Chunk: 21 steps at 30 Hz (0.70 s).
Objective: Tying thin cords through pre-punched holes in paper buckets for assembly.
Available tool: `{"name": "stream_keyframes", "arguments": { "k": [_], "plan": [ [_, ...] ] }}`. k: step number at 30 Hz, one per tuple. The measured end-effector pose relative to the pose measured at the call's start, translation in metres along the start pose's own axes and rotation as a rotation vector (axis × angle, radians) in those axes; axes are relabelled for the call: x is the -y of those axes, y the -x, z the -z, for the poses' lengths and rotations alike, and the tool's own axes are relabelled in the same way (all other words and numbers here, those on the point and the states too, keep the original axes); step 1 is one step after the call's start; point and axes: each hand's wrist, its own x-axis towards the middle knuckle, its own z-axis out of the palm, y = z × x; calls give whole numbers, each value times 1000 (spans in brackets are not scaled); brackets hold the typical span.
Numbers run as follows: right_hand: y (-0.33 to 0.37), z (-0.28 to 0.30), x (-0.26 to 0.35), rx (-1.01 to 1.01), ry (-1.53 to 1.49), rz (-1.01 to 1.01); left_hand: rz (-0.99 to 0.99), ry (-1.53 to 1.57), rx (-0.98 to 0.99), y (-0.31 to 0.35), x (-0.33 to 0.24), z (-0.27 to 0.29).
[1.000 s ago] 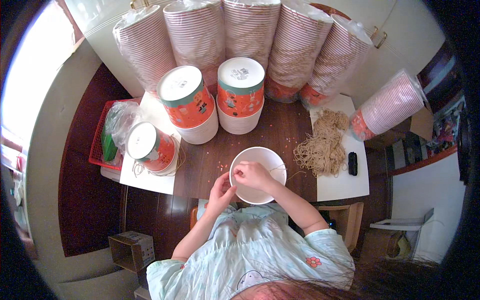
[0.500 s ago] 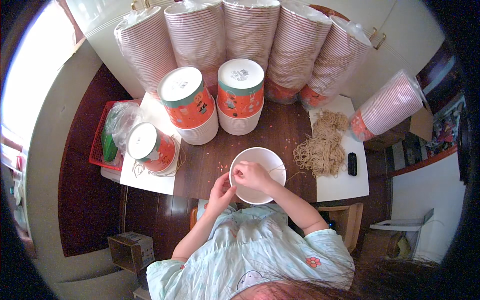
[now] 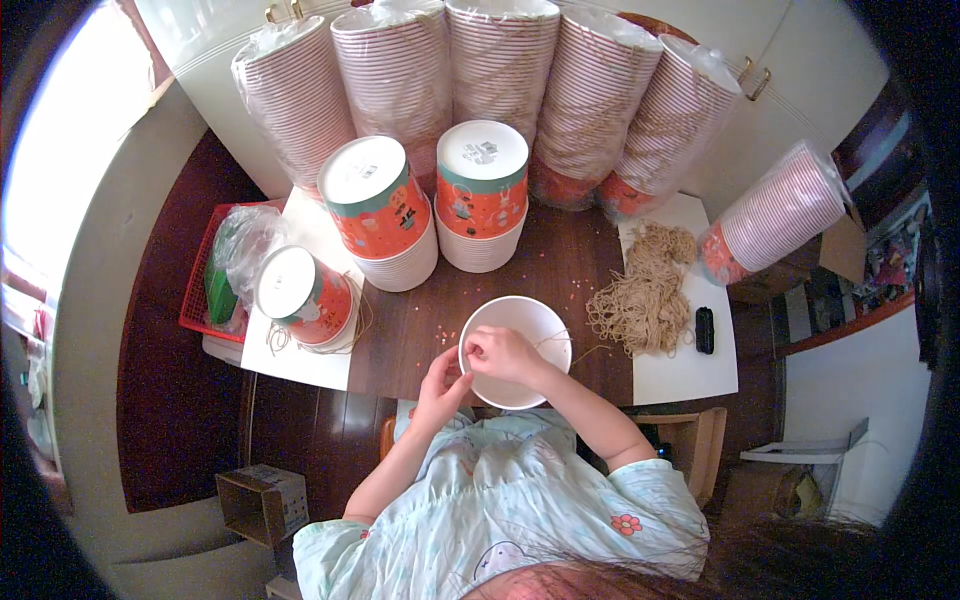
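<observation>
A white-lined paper bucket (image 3: 530, 385) stands at the near edge of the brown table, its open mouth facing up. My left hand (image 3: 441, 382) grips its left rim, fingers on the outer wall and thumb near the edge. Over the mouth, at the inner left side, my right hand (image 3: 502, 354) is pinched closed; whatever sits between its fingertips is hidden. A thin beige string (image 3: 590, 351) crosses the bucket's right rim and trails onto the table. Further right lies a tangled heap of the same string (image 3: 648, 290).
Two upside-down bucket stacks (image 3: 480, 220) stand ahead, with tall plastic-wrapped stacks (image 3: 500, 70) behind. At left are another inverted bucket (image 3: 300, 300) with string round it and a red basket (image 3: 200, 290). A black object (image 3: 705, 330) lies right of the string heap. Small orange bits dot the table.
Hardly anything differs. My right hand stays pinched at the bucket's inner left side, and my left hand keeps its place on the rim. The whole picture has shifted very slightly.
</observation>
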Motion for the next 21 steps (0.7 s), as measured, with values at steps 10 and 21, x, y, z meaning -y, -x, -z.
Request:
{"name": "stream_keyframes", "arguments": {
  "k": [10,21],
  "plan": [
    [-1,3,2,-12,32,3,-29,-34,-10,-2,5,1],
    [0,5,6,4,41,-23,30,24,-27,-1,1,0]
  ]
}}
